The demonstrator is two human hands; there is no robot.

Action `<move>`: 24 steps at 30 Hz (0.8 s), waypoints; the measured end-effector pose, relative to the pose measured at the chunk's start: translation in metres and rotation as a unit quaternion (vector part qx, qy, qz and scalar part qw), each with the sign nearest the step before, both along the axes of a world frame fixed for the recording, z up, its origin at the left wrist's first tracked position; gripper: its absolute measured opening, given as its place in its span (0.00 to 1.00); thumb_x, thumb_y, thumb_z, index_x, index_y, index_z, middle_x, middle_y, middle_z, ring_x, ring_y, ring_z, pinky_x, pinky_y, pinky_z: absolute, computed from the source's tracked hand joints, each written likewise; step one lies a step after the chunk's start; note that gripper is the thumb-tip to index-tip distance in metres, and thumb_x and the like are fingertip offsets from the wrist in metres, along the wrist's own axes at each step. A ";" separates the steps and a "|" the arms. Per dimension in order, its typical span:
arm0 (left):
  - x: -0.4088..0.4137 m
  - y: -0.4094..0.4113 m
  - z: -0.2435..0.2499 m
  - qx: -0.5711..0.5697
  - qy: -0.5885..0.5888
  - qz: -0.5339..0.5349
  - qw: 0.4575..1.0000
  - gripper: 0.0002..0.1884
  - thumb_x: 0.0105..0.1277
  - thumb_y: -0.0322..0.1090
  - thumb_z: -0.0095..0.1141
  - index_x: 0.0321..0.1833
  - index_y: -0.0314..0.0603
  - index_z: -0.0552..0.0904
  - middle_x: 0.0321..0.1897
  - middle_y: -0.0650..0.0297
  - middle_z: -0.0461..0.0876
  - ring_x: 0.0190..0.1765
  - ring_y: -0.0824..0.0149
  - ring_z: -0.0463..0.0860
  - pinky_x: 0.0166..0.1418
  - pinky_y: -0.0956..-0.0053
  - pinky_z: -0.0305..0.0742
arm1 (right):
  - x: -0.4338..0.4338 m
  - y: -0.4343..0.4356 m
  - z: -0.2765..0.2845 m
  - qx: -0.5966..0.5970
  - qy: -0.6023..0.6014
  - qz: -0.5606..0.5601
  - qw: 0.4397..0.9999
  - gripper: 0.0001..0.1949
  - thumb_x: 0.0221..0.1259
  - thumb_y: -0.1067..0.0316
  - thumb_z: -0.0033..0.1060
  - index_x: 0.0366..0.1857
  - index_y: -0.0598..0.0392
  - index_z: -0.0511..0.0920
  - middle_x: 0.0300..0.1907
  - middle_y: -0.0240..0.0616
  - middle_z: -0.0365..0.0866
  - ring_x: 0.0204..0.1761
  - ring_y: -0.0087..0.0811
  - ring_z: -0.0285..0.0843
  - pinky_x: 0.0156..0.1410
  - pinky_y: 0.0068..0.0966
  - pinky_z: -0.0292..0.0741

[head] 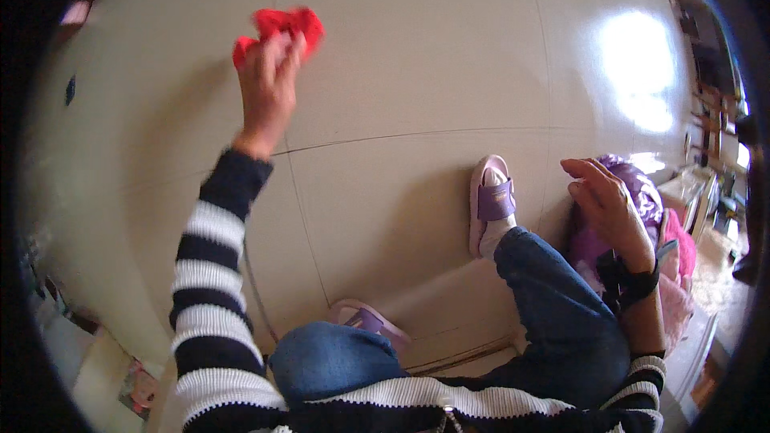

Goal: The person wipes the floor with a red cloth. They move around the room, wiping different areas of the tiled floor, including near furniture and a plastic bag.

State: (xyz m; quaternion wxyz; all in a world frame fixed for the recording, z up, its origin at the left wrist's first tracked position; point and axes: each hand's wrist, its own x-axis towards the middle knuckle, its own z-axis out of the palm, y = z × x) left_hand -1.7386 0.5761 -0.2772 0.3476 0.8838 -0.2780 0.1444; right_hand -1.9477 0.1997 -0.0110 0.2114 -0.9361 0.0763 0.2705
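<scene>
Out in front at the upper left, my left hand (pixel 269 87) grips a bunched red cloth (pixel 305 24), both blurred. Whether the cloth touches the tiled floor (pixel 409 90) I cannot tell. A shadow falls on the tiles to the left of that hand. My right hand (pixel 610 210) is near my right knee, with nothing in it, fingers bent and the thumb apart from them. It wears a black strap at the wrist. Behind it shows a shiny purple plastic bag (pixel 640 186), partly hidden by the hand.
My right foot wears a lilac slide slipper (pixel 496 201); another slipper (pixel 370 325) shows by my left knee. Pink fabric items (pixel 680 246) and cardboard-like boxes (pixel 689 192) crowd the right side. A small dark object or mark (pixel 70 90) is on the far left floor.
</scene>
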 end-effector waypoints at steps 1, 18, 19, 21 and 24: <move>-0.036 -0.012 0.011 -0.098 0.195 -0.059 0.974 0.14 0.67 0.31 0.54 0.55 0.48 0.81 0.48 0.60 0.78 0.50 0.57 0.79 0.49 0.60 0.73 | -0.010 -0.008 -0.002 0.013 0.000 -0.039 0.999 0.15 0.65 0.73 0.54 0.54 0.61 0.77 0.52 0.50 0.80 0.53 0.49 0.79 0.58 0.34 0.76; 0.041 -0.135 -0.032 0.174 -0.126 -0.113 0.970 0.13 0.68 0.30 0.54 0.54 0.44 0.81 0.54 0.60 0.78 0.56 0.57 0.77 0.55 0.62 0.74 | -0.028 -0.057 -0.045 0.107 -0.032 -0.077 0.991 0.15 0.66 0.72 0.54 0.55 0.60 0.76 0.49 0.49 0.80 0.51 0.45 0.81 0.56 0.33 0.76; 0.037 -0.146 -0.018 0.105 -0.100 -0.087 0.986 0.14 0.72 0.32 0.51 0.57 0.43 0.81 0.53 0.60 0.77 0.59 0.58 0.75 0.58 0.62 0.73 | -0.028 -0.056 -0.055 0.165 -0.035 -0.156 0.973 0.15 0.69 0.70 0.53 0.57 0.59 0.76 0.51 0.45 0.81 0.52 0.37 0.81 0.56 0.30 0.77; -0.001 -0.169 0.013 -0.051 0.032 -0.029 0.998 0.16 0.75 0.35 0.48 0.61 0.42 0.78 0.56 0.59 0.76 0.59 0.60 0.75 0.61 0.63 0.72 | -0.041 -0.057 -0.091 0.283 -0.014 -0.273 0.919 0.19 0.72 0.66 0.54 0.64 0.55 0.71 0.62 0.41 0.76 0.56 0.31 0.78 0.60 0.29 0.77; -0.067 -0.211 0.126 -0.299 0.472 -0.024 0.829 0.22 0.79 0.41 0.42 0.71 0.39 0.67 0.69 0.58 0.65 0.66 0.62 0.70 0.70 0.65 0.65 | -0.032 -0.036 -0.114 0.494 0.030 -0.311 0.811 0.36 0.72 0.52 0.55 0.78 0.42 0.47 0.74 0.48 0.57 0.68 0.38 0.66 0.64 0.34 0.74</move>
